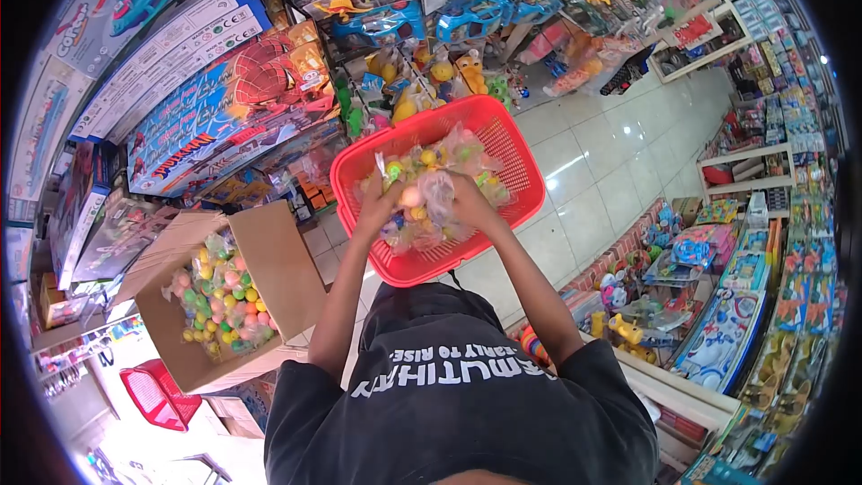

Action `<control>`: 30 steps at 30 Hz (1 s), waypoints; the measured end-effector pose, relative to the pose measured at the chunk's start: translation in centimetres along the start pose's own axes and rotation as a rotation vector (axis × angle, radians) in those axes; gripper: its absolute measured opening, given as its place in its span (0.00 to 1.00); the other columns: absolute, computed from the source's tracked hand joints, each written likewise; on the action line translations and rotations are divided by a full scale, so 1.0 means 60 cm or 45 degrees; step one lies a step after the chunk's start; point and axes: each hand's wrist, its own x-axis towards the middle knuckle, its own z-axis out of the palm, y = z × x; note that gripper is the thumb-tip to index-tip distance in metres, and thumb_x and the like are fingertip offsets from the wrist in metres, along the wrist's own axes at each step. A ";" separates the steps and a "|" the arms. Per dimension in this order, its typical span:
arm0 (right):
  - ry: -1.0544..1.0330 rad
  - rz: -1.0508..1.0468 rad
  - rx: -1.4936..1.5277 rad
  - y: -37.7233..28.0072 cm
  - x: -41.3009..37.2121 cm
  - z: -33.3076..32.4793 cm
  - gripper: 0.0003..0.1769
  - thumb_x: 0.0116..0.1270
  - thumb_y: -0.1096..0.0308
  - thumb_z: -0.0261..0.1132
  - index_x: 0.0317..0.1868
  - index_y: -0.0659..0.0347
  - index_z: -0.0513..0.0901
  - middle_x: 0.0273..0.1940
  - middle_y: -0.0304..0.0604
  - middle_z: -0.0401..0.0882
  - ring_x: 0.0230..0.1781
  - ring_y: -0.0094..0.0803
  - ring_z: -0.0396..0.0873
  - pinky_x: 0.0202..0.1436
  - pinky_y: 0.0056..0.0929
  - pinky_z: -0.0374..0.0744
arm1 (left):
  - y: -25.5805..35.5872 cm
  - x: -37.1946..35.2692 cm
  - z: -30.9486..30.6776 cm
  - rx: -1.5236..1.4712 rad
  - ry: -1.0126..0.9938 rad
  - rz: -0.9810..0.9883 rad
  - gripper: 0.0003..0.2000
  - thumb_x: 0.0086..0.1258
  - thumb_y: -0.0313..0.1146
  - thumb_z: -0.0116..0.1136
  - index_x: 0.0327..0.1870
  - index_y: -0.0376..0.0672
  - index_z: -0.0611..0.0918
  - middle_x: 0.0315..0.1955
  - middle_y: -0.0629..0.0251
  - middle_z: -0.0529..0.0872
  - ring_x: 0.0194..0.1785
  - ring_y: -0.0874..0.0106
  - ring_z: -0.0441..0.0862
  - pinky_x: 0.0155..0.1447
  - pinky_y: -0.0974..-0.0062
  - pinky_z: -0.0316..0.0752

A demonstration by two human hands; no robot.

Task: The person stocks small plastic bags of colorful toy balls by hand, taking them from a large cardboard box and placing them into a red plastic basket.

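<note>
Both of my hands are inside a red plastic basket (530, 162), which holds clear plastic bags of small coloured balls and toys. My left hand (377, 205) has its fingers closed at the left side of a clear plastic bag of small balls (415, 198), with pink and yellow balls showing. My right hand (467, 202) grips the crumpled clear plastic on the bag's right side. The fingertips of both hands are partly hidden by the plastic.
An open cardboard box (283, 265) of bagged coloured balls stands at left. Toy boxes (193, 139) are stacked above it, and hanging dinosaur toy packs (382, 18) are at the top. Tiled floor (575, 180) and toy shelves (718, 305) lie to the right.
</note>
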 end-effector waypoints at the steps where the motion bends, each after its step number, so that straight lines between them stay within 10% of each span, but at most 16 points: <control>1: -0.011 0.035 0.019 0.024 0.012 -0.003 0.13 0.53 0.74 0.62 0.41 0.63 0.77 0.33 0.45 0.78 0.33 0.36 0.78 0.37 0.29 0.74 | 0.009 0.005 -0.005 -0.008 0.012 -0.012 0.22 0.68 0.33 0.49 0.62 0.46 0.63 0.45 0.68 0.75 0.42 0.75 0.77 0.43 0.78 0.74; 10: -0.159 0.237 -0.206 0.124 0.076 0.006 0.11 0.55 0.69 0.62 0.37 0.66 0.77 0.24 0.49 0.77 0.25 0.43 0.77 0.31 0.36 0.74 | 0.015 0.014 -0.024 0.072 0.263 0.144 0.21 0.71 0.38 0.46 0.63 0.44 0.64 0.36 0.69 0.76 0.34 0.81 0.75 0.37 0.83 0.71; 16: -0.258 0.188 -0.472 0.216 0.060 0.078 0.10 0.52 0.70 0.63 0.34 0.66 0.78 0.25 0.52 0.77 0.28 0.48 0.78 0.33 0.40 0.76 | 0.022 0.011 -0.019 0.237 0.257 -0.137 0.20 0.70 0.36 0.47 0.60 0.41 0.65 0.40 0.62 0.78 0.43 0.71 0.78 0.44 0.72 0.71; 18: -0.239 0.092 -0.486 0.219 0.048 0.090 0.08 0.52 0.71 0.62 0.32 0.67 0.77 0.24 0.52 0.77 0.27 0.47 0.79 0.32 0.40 0.76 | -0.012 0.020 -0.019 0.410 0.332 0.170 0.18 0.67 0.33 0.51 0.56 0.40 0.66 0.42 0.54 0.78 0.45 0.62 0.78 0.47 0.69 0.70; 23: -0.326 0.200 -0.875 0.191 0.026 0.093 0.15 0.54 0.68 0.59 0.43 0.59 0.78 0.46 0.46 0.71 0.47 0.42 0.72 0.42 0.41 0.77 | -0.040 0.037 -0.010 0.549 0.287 0.190 0.19 0.62 0.30 0.56 0.53 0.40 0.67 0.43 0.50 0.77 0.48 0.57 0.76 0.50 0.67 0.69; 30: -0.417 0.203 -1.052 0.183 0.001 0.097 0.29 0.50 0.67 0.63 0.56 0.58 0.71 0.52 0.43 0.61 0.53 0.42 0.64 0.46 0.44 0.76 | -0.042 0.074 0.011 0.885 0.268 0.278 0.23 0.57 0.29 0.59 0.55 0.45 0.70 0.44 0.53 0.73 0.49 0.54 0.73 0.53 0.64 0.68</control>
